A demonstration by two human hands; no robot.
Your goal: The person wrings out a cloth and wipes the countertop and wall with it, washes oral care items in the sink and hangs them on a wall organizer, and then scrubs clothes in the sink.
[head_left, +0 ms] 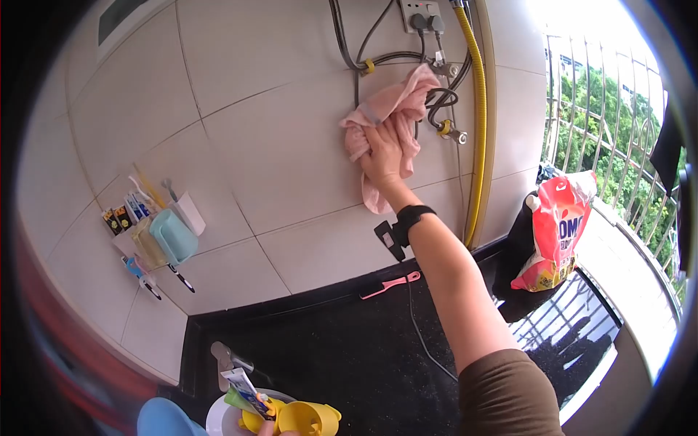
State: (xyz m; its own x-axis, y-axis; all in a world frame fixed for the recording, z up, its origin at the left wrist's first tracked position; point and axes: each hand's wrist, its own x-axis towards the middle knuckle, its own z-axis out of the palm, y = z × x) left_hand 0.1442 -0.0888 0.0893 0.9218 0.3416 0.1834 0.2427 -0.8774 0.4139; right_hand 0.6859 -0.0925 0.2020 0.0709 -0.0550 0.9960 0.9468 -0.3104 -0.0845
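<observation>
My right hand (383, 152) reaches up to the white tiled wall (276, 145) and presses a pink cloth (396, 109) against it, just below the cables and valves. A black band sits on that wrist. At the bottom edge only a fingertip of my left hand (267, 429) shows. It holds yellow cups (305, 418) with a toothpaste tube (243, 389), over a white dish (218, 418).
A wall rack (156, 232) with toothbrushes and a teal cup hangs at left. A black counter (349, 349) carries a pink comb (392, 283), a thin cable and a red detergent bag (556, 232). A yellow hose (478, 123) runs down the wall. A barred window is at right.
</observation>
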